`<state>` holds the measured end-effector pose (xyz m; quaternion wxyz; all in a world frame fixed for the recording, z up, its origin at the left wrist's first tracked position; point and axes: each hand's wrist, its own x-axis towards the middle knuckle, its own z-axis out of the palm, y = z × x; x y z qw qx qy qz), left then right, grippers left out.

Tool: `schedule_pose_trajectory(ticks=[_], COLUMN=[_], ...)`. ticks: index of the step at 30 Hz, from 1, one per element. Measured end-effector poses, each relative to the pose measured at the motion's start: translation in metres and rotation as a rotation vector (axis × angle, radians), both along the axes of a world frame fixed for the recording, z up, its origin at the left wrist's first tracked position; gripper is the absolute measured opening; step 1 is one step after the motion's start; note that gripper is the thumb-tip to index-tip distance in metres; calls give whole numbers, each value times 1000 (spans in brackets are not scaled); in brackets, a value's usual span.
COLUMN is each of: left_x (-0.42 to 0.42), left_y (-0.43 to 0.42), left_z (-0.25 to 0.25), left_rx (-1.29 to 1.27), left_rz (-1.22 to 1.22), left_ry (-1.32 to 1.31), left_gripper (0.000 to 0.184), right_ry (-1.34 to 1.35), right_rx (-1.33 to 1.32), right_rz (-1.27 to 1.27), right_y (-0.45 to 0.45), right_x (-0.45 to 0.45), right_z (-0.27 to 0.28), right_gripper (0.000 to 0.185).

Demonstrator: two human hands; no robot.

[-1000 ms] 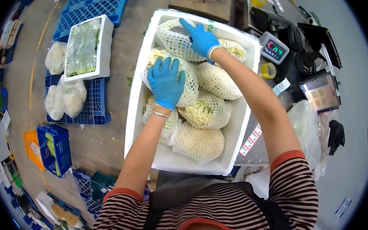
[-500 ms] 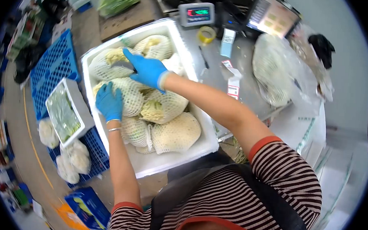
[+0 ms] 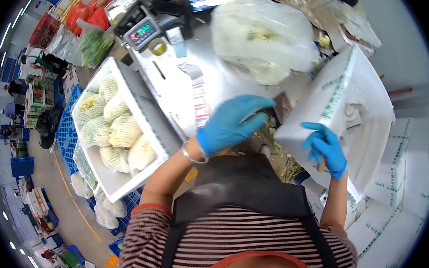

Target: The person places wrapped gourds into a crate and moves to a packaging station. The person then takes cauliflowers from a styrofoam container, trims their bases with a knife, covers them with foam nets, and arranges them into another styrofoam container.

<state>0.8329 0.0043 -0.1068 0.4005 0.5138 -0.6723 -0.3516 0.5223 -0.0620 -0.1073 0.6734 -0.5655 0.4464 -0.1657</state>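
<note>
My left hand (image 3: 237,123), in a blue glove, is above the area in front of the apron, fingers stretched to the right, thumb apart, nothing held. My right hand (image 3: 327,153), also gloved in blue, is in front of the open white foam box (image 3: 374,94) on the right. Its fingers are curled round a brown-handled tool (image 3: 321,164), whose blade cannot be made out. Farther left, the white foam box (image 3: 158,152) holds several cauliflowers (image 3: 125,130) in white foam nets. Neither hand touches those cauliflowers.
A metal table (image 3: 192,59) carries a scale display (image 3: 142,33), yellow tape (image 3: 157,46), a label strip (image 3: 200,96) and a large clear bag (image 3: 264,39). White boxes (image 3: 394,164) are stacked at the right. A blue pallet (image 3: 67,130) lies on the floor, left.
The view has turned right. Both hands have left the cauliflower box and moved rightward, and the clear bag and the open foam box on the right now stand before me.
</note>
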Motion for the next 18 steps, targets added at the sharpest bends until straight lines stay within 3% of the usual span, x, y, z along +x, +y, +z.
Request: schedule_pose_trajectory(ticks=[4,7,11,13,15,18], left_x=[-182,-288,-378,-396,-425,-466], left_y=[-68,-99,-161,-195,-220,-253], left_z=[1,-17,-99,-129,-173,-215], left_rx=[-118,-106,129,183,179,-307], left_rz=[-441,-754,-1098,-1168,-1051,-1032], left_ry=[-71,-236,-502,-880,-1121,-1222], left_gripper=[30,23,18,20,21,22], right_ry=[-79,-140,-319,-368,-413,-465], right_rx=[-172,-124,-19,6,1,-15], right_rz=[-377,-662,-952,-997,-1002,-980], right_y=[-39,-41,-38,-36,-39,-40], right_x=[-162,-260,-344,-341,-345,-338], right_z=[-22,-40,-81,-82,-79,-69], right_gripper=[44,42,39,38,38,35])
